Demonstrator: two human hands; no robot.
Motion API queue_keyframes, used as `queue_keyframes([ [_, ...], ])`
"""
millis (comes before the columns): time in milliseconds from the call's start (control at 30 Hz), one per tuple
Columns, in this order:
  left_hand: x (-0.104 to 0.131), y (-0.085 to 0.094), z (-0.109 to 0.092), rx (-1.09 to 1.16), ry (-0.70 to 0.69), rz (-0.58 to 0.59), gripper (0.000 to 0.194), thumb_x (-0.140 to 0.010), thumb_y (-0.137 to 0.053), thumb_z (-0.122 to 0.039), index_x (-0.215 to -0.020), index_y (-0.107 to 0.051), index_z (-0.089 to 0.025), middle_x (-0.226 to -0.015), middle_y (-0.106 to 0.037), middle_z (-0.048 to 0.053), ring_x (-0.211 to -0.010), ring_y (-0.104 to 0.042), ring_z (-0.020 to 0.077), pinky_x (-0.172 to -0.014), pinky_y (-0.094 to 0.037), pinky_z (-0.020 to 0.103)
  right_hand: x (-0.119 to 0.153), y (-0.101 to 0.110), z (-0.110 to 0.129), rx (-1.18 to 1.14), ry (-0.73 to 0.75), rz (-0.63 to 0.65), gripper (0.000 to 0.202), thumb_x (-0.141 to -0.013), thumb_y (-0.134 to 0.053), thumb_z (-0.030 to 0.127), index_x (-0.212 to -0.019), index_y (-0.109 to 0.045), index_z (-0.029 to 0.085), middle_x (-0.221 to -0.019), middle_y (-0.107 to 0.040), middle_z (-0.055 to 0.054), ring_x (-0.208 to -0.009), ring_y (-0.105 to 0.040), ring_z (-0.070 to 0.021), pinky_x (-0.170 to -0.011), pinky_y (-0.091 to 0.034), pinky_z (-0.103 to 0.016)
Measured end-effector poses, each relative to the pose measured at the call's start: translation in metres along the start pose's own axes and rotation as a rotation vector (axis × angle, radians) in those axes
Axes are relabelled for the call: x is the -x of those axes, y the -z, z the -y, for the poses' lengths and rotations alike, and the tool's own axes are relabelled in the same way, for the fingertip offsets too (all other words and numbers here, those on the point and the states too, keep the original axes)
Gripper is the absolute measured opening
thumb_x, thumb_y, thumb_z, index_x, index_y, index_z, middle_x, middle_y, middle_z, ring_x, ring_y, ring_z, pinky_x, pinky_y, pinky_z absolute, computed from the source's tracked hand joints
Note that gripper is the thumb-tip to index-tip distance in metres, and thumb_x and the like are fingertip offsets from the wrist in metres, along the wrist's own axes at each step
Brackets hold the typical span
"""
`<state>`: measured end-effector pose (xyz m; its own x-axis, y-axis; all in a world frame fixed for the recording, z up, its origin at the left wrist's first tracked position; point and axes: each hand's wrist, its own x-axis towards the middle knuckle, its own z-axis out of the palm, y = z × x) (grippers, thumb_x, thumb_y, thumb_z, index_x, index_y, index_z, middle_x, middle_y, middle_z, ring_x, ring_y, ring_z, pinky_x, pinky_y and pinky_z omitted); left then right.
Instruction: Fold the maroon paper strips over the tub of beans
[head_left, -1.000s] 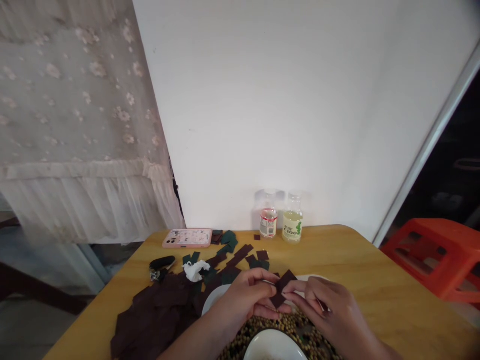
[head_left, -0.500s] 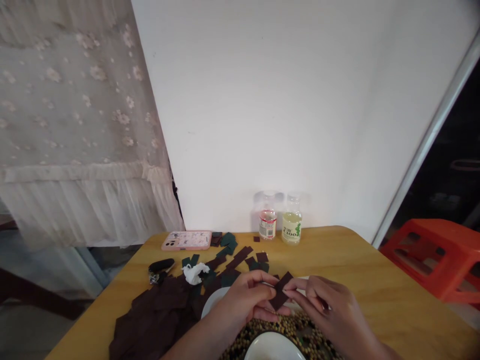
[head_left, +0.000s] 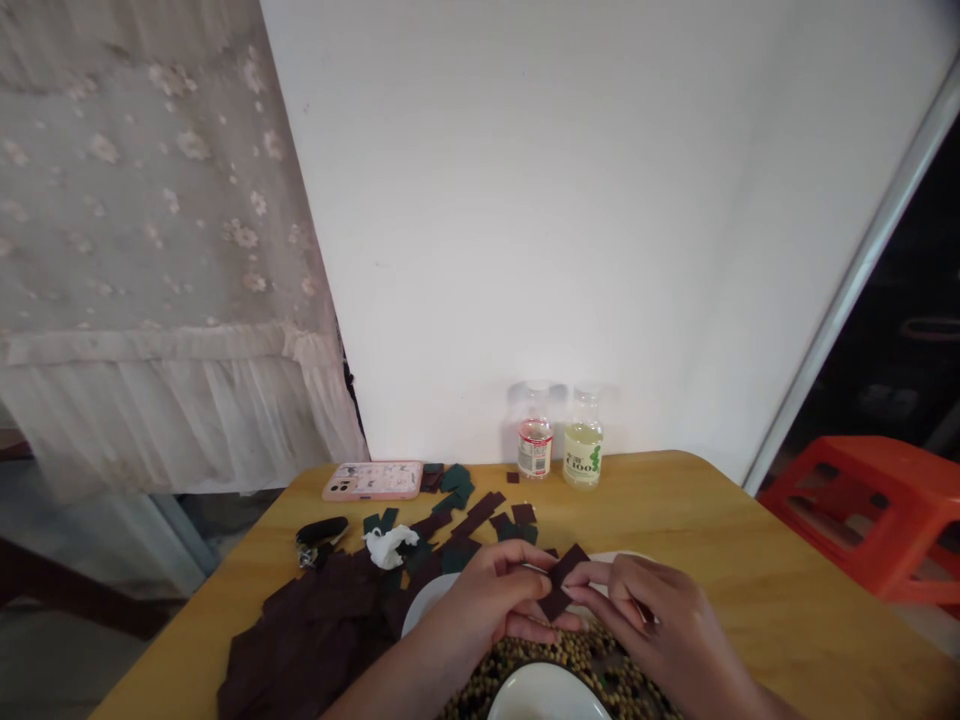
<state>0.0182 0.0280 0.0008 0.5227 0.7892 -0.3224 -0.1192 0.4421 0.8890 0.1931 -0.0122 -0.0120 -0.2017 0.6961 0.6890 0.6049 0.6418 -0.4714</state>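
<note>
Between my two hands is a flat dark brown rectangular piece (head_left: pixel 567 582), tilted, its material unclear. My left hand (head_left: pixel 506 590) grips its left side between thumb and fingers. At its right edge, the thumb and forefinger of my right hand (head_left: pixel 637 600) pinch it. Below the hands lies a spread of small round yellow-brown beads (head_left: pixel 536 648), with darker ones among them. A white bowl (head_left: pixel 551 690) stands in front of the beads, cut off by the bottom of the view. My left forearm partly covers a white dish (head_left: pixel 424 608).
Many dark brown pieces (head_left: pixel 300 640) are heaped at the left, with green pieces (head_left: pixel 456 485) farther back. A crumpled white tissue (head_left: pixel 390 546), a black key fob (head_left: pixel 322 530) and a pink phone (head_left: pixel 373 480) lie nearby. Two bottles (head_left: pixel 583 450) stand by the wall. A red-orange stool (head_left: pixel 870 520) is at right.
My right hand's fingertips have shifted slightly left over the brown piece. My left hand and the things on the table look the same.
</note>
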Motion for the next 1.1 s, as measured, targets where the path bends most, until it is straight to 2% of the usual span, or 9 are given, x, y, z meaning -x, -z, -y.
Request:
queue_keyframes([
  [200,-0.0006,0.0003,0.0009,0.0,-0.002,0.005,0.032,-0.057,-0.066,-0.025,-0.085,-0.055,-0.014,-0.062,-0.066,0.002,-0.062,-0.067,0.0179,-0.053,-0.049,0.021,-0.0012,0.001,0.0016,0.005,-0.034,-0.046,0.038,-0.085,-0.053,0.022,-0.056,-0.029,0.022,-0.068,-0.069,-0.001,-0.059,-0.066,-0.014,-0.05,-0.047,-0.02],
  [400,-0.0013,0.0021,0.0023,-0.009,0.001,0.031,0.032,-0.057,-0.066,-0.024,-0.085,-0.055,-0.013,-0.064,-0.067,0.003,-0.062,-0.067,0.0179,-0.053,-0.05,0.021,-0.0011,-0.0001,0.0011,-0.001,0.018,0.01,0.037,-0.085,-0.052,0.02,-0.056,-0.029,0.022,-0.057,-0.061,0.002,-0.059,-0.065,-0.0133,-0.051,-0.047,-0.019],
  [567,0.0002,0.0014,0.0016,0.005,-0.007,0.019,0.032,-0.058,-0.066,-0.025,-0.086,-0.054,-0.013,-0.07,-0.069,0.005,-0.063,-0.067,0.0176,-0.053,-0.05,0.021,-0.0019,0.0014,0.0014,0.022,-0.018,-0.052,0.037,-0.085,-0.053,0.02,-0.056,-0.03,0.022,-0.063,-0.066,0.001,-0.057,-0.065,-0.0126,-0.049,-0.045,-0.018],
  [700,-0.0019,0.0017,0.0019,-0.004,-0.007,0.004,0.035,-0.055,-0.067,-0.026,-0.085,-0.055,-0.013,-0.062,-0.066,0.002,-0.061,-0.067,0.0179,-0.051,-0.05,0.021,-0.0005,0.0009,0.0009,0.022,0.033,-0.007,0.038,-0.084,-0.054,0.019,-0.056,-0.029,0.021,-0.055,-0.059,0.003,-0.057,-0.064,-0.0125,-0.051,-0.046,-0.018],
  [900,-0.0019,0.0014,0.0007,-0.001,-0.037,-0.041,0.035,-0.056,-0.068,-0.026,-0.086,-0.056,-0.013,-0.063,-0.065,0.0,-0.061,-0.067,0.0178,-0.05,-0.049,0.02,-0.0008,0.0026,-0.0003,0.005,-0.022,-0.082,0.04,-0.085,-0.052,0.021,-0.055,-0.026,0.023,-0.05,-0.054,0.002,-0.063,-0.067,-0.0163,-0.048,-0.045,-0.018],
  [1100,0.0027,-0.0016,-0.0004,0.01,-0.053,-0.049,0.029,-0.06,-0.068,-0.024,-0.084,-0.057,-0.013,-0.061,-0.064,0.0,-0.061,-0.067,0.0171,-0.05,-0.049,0.019,-0.0002,0.0013,0.0032,0.0,0.013,-0.012,0.039,-0.084,-0.055,0.019,-0.056,-0.027,0.021,-0.052,-0.054,0.004,-0.06,-0.067,-0.0145,-0.05,-0.045,-0.018],
])
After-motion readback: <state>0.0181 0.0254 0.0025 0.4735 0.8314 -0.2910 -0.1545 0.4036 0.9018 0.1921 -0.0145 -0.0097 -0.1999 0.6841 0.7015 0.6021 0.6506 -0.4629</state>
